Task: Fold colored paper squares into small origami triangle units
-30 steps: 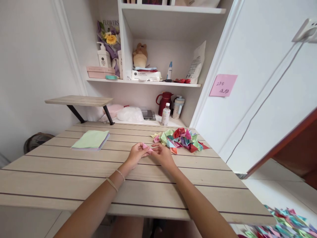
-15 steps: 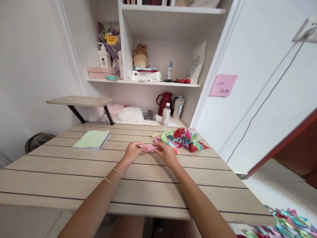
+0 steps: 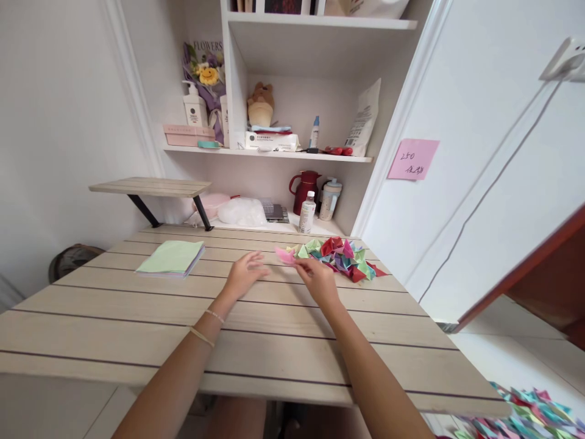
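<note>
A piece of folded pink paper (image 3: 285, 255) is pinched between the thumb and fingers of my right hand (image 3: 319, 281), held a little above the table in front of a heap of folded papers. My left hand (image 3: 245, 275) hovers over the planks to the left, fingers apart, with nothing in it. The heap of folded coloured paper pieces (image 3: 340, 256), in red, green, blue and pink, lies just beyond my right hand. Farther left rests a stack of square paper sheets (image 3: 171, 258), pale green on top.
The wooden table (image 3: 274, 353) meets a white shelf unit at the back. A clear bottle (image 3: 307, 213), a red jug (image 3: 305, 190) and a cup (image 3: 329, 199) stand there. A small raised shelf (image 3: 150, 186) is at left. More folded papers (image 3: 525, 414) lie at lower right.
My left hand has let go of the pink paper and moved slightly left, its fingers spreading. My right hand keeps the paper, which has turned and tilted up toward the heap.
</note>
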Tool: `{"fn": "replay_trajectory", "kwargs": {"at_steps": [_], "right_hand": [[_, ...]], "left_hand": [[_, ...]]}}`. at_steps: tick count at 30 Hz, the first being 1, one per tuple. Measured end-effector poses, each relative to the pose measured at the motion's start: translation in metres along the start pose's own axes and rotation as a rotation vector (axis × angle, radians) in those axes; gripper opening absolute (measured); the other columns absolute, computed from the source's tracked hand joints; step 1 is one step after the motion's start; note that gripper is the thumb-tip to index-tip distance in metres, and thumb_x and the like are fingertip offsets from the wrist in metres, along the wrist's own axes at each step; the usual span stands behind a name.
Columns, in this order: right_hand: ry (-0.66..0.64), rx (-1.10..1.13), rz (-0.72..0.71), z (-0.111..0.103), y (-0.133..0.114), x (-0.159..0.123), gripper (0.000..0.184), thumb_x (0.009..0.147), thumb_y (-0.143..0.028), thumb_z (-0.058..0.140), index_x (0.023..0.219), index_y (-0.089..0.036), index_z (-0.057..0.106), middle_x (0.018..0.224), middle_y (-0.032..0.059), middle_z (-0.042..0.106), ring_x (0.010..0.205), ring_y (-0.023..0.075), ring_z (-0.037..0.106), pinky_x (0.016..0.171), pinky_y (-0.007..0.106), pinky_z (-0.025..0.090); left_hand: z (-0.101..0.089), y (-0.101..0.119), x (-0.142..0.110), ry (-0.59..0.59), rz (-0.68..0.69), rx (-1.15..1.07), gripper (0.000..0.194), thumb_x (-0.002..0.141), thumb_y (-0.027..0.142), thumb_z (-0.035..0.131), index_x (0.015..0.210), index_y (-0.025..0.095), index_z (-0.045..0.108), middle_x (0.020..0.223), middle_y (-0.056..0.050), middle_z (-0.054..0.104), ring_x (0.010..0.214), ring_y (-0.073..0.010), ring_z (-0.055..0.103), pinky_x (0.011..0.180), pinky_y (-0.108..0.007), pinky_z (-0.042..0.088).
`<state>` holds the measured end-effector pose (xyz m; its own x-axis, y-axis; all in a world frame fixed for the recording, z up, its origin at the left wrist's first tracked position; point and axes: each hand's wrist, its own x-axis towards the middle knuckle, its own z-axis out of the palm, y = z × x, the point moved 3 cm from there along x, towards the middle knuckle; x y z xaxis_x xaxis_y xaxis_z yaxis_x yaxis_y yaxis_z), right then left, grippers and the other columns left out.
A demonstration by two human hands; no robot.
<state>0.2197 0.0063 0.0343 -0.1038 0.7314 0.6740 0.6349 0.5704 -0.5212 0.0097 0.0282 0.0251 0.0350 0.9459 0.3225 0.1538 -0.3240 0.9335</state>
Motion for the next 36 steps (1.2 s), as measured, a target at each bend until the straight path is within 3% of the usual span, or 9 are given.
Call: {"fn": "replay_trajectory", "kwargs": {"at_steps": [4,8,10,12,15,20,25,32,36], "right_hand": [[0.228,-0.163,0.187,-0.016,0.028,0.0,0.029,0.08,-0.03,0.043,0.097,-0.016,0.062,0.087,0.0097,0.065,0.073,0.0201,0.059,0.07,0.032,0.044],[0.242,-0.248,0.273,-0.022,0.041,-0.002,0.037,0.078,-0.03,0.042,0.111,-0.019,0.055,0.094,0.0101,0.064,0.071,0.0202,0.058,0.063,0.031,0.042],[0.257,-0.235,0.307,-0.023,0.041,-0.003,0.04,0.077,-0.03,0.043,0.115,-0.02,0.052,0.093,0.0083,0.064,0.067,0.0185,0.057,0.058,0.029,0.041],[0.269,-0.189,0.32,-0.021,0.038,-0.003,0.042,0.076,-0.031,0.044,0.116,-0.019,0.05,0.09,0.0067,0.065,0.063,0.0168,0.056,0.057,0.028,0.041],[0.277,-0.121,0.316,-0.018,0.031,-0.003,0.042,0.077,-0.034,0.042,0.114,-0.017,0.052,0.087,0.007,0.065,0.06,0.0155,0.056,0.057,0.027,0.042],[0.276,-0.054,0.28,-0.012,0.025,-0.004,0.04,0.078,-0.037,0.041,0.11,-0.016,0.054,0.084,0.0074,0.064,0.058,0.0151,0.055,0.055,0.027,0.043],[0.254,-0.014,0.201,0.001,0.014,-0.009,0.037,0.078,-0.035,0.042,0.107,-0.016,0.056,0.082,0.0072,0.064,0.06,0.0154,0.055,0.057,0.027,0.045],[-0.006,0.052,0.056,0.028,-0.013,-0.018,0.03,0.079,-0.029,0.043,0.103,-0.021,0.059,0.085,0.0051,0.064,0.058,0.0131,0.053,0.057,0.026,0.046],[-0.05,0.064,0.03,0.031,-0.02,-0.021,0.029,0.079,-0.027,0.043,0.102,-0.022,0.059,0.081,0.0035,0.063,0.057,0.0124,0.052,0.055,0.025,0.045]], "left_hand": [[-0.046,0.007,0.002,0.382,0.149,0.681,0.044,0.073,0.025,0.055,0.116,0.017,0.05,0.122,-0.012,0.049,0.119,-0.0255,0.037,0.101,-0.039,0.026],[-0.096,-0.015,0.0,0.654,-0.145,1.084,0.06,0.074,0.027,0.051,0.128,0.01,0.032,0.138,-0.02,0.025,0.128,-0.0338,0.014,0.097,-0.053,0.02],[-0.115,-0.03,-0.001,0.7,-0.314,1.134,0.063,0.072,0.028,0.052,0.126,0.003,0.032,0.134,-0.027,0.028,0.125,-0.0366,0.021,0.093,-0.056,0.022],[-0.127,-0.04,0.0,0.667,-0.425,1.152,0.049,0.072,0.027,0.052,0.115,0.004,0.045,0.124,-0.028,0.041,0.118,-0.0361,0.033,0.09,-0.055,0.024],[-0.135,-0.039,0.0,0.589,-0.494,1.151,0.026,0.074,0.024,0.047,0.092,0.009,0.059,0.102,-0.023,0.058,0.1,-0.0339,0.05,0.085,-0.054,0.029],[-0.137,-0.018,-0.005,0.634,-0.473,1.103,0.029,0.075,0.032,0.045,0.078,0.011,0.065,0.081,-0.02,0.065,0.084,-0.0338,0.057,0.077,-0.05,0.031],[-0.139,-0.013,-0.008,0.711,-0.441,1.08,0.027,0.075,0.025,0.044,0.077,0.014,0.068,0.076,-0.018,0.066,0.08,-0.0309,0.059,0.076,-0.046,0.031],[-0.141,-0.013,-0.011,0.825,-0.396,0.986,0.028,0.073,0.031,0.047,0.082,0.016,0.069,0.075,-0.015,0.066,0.074,-0.0289,0.057,0.068,-0.04,0.034],[-0.142,-0.016,-0.013,0.885,-0.389,0.834,0.026,0.07,0.037,0.052,0.075,0.018,0.068,0.075,-0.012,0.066,0.074,-0.0285,0.056,0.07,-0.042,0.034]]}}
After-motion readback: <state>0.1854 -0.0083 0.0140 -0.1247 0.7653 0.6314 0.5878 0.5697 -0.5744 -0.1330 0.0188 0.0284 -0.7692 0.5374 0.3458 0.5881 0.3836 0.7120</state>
